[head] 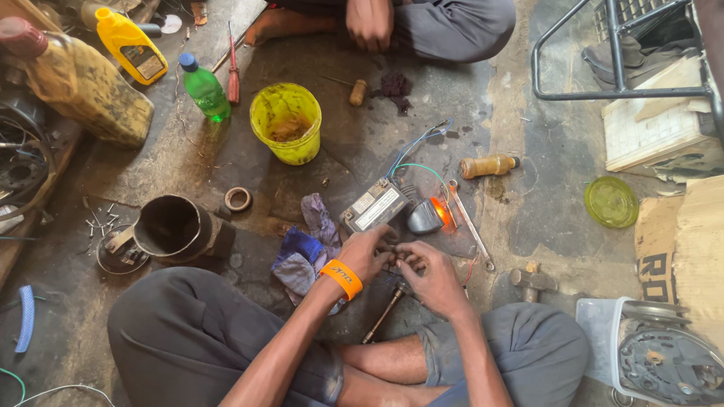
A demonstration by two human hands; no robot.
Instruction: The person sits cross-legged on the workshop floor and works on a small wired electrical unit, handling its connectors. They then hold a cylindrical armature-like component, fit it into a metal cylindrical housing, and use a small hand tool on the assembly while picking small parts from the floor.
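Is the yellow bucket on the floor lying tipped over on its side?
No. The yellow bucket stands upright on the floor with its open mouth facing up, near the green bottle.

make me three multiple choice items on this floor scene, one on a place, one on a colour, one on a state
1. Where is the green bottle?
A. left of the yellow bucket
B. on the chair
C. beside the hammer

2. What colour is the wristband on the left hand?
A. blue
B. orange
C. white

3. How do the left hand and the right hand stand?
A. far apart
B. both resting on knees
C. close together, fingers meeting

Answers: 1 A, the bottle stands just left of the bucket. 2 B, the band is plainly orange. 3 C, the fingers meet in front of the grey box.
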